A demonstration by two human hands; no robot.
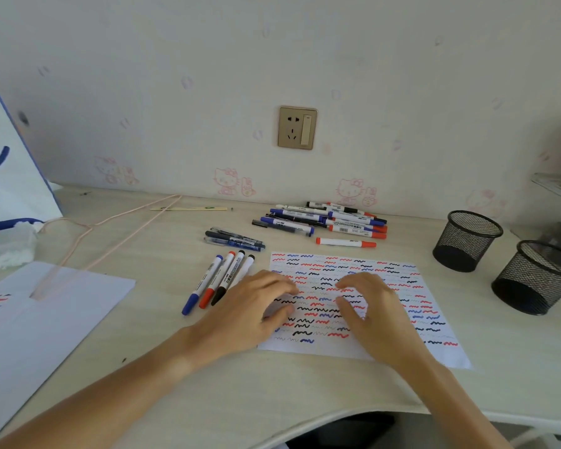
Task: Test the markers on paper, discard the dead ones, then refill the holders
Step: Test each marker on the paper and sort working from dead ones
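Note:
A white test sheet (pixel 412 286) covered in red, blue and black squiggles lies in front of me. My left hand (pixel 253 312) and my right hand (pixel 376 315) both rest on it with loosely bent fingers, holding nothing. Several capped markers (pixel 219 280) lie side by side just left of the sheet. A pile of markers (pixel 331 218) sits behind the sheet near the wall, with one red marker (pixel 345 243) lying apart. Three dark pens (pixel 234 239) lie left of the pile. Two black mesh holders (pixel 467 241) (pixel 535 277) stand at the right.
A second paper sheet (pixel 46 319) with a few squiggles lies at the left, with a pink wire hanger (pixel 110 234) on it. A white and blue bag (pixel 10 176) stands at the far left. The desk's curved front edge (pixel 337 413) is close to me.

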